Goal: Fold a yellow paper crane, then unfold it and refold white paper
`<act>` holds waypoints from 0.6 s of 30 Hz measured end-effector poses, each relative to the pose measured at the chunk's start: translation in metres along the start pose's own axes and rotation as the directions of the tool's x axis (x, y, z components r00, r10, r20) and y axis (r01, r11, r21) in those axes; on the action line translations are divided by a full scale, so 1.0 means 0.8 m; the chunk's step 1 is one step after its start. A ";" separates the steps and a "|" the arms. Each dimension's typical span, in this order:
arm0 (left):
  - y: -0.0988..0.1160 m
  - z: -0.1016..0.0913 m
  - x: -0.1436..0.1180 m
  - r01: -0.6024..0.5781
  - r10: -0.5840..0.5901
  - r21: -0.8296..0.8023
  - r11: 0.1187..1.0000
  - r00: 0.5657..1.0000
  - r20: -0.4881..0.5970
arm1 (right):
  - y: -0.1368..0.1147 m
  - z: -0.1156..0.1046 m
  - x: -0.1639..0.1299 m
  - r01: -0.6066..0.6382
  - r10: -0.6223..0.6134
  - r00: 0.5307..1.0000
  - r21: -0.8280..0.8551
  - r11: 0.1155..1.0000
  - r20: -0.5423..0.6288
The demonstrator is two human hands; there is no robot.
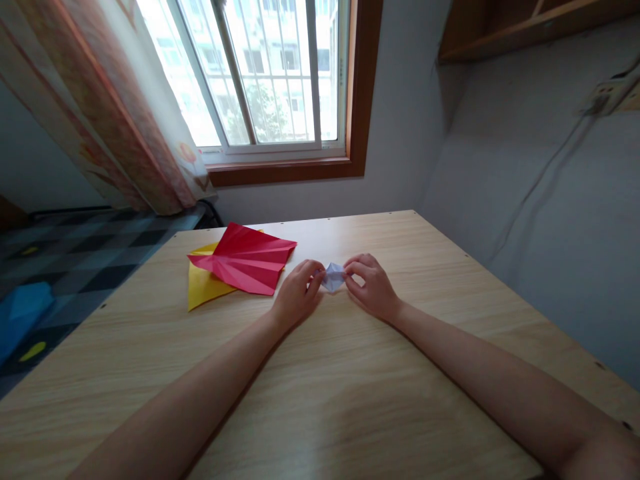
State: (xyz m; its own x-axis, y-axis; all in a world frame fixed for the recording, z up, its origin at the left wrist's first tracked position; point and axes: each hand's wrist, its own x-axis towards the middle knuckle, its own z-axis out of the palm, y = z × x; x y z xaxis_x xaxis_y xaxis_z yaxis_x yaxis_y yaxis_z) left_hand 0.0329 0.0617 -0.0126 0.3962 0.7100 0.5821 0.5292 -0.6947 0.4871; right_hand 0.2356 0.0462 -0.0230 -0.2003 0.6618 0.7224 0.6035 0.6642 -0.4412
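Clamps folded pale paper (333, 279) from both sides: pinches one end between thumb and fingers of left hand (301, 288), the opposite end between thumb and fingers of right hand (373, 285).

Fills most of the view with a light, wood-grained table (350, 387). Borders this on the right with pale wall (540, 253), on the left with a dark checked cloth (125, 247). Includes, beyond the far edge, a barred window (280, 80) in a brown frame, with a patterned curtain (125, 120) at its left side.

Extends left forearm (195, 387) and right forearm (480, 363) from the near corners toward the middle, both bare. Carries a wooden shelf (500, 41) high on the right.

Lays a creased red sheet (250, 263) partly over a yellow sheet (207, 290), near the far left of the table, just beside the left hand. Shows a blue item (23, 313) on the checked cloth, and a thin cord (554, 153) hanging from a wall socket (607, 93).

Locates the pale paper, small and faceted, between the two hands, right of the red sheet, toward the far half of the table. Cannot tell whether resting or raised.
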 end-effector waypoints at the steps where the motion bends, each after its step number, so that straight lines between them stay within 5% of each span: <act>1: 0.000 0.000 0.000 -0.001 0.001 0.005 1.000 1.000 0.002 | -0.002 -0.001 0.000 0.008 -0.008 1.000 -0.002 1.000 0.007; 5: 0.002 -0.001 0.000 -0.019 0.019 0.016 1.000 1.000 0.001 | -0.004 -0.003 0.000 -0.035 0.035 0.999 -0.035 0.999 0.018; 9: 0.005 -0.002 0.000 -0.073 0.072 0.025 0.997 0.997 0.005 | 0.002 0.000 0.000 -0.219 0.224 0.974 0.124 0.968 -0.024; 12: 0.005 -0.003 0.000 -0.102 0.102 0.021 0.995 0.995 -0.003 | 0.013 0.005 0.000 -0.369 0.405 0.911 0.283 0.885 -0.080; 18: -0.003 -0.001 -0.001 -0.060 0.063 0.050 0.997 0.997 -0.051 | 0.040 0.018 0.000 -0.477 0.626 0.777 0.580 0.661 -0.074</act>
State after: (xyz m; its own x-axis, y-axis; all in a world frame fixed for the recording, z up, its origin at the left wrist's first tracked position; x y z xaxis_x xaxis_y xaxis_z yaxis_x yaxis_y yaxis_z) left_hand 0.0306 0.0627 -0.0138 0.3896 0.6580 0.6444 0.5415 -0.7296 0.4176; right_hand 0.2437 0.0727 -0.0449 0.2795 0.9036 0.3246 0.0463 0.3250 -0.9446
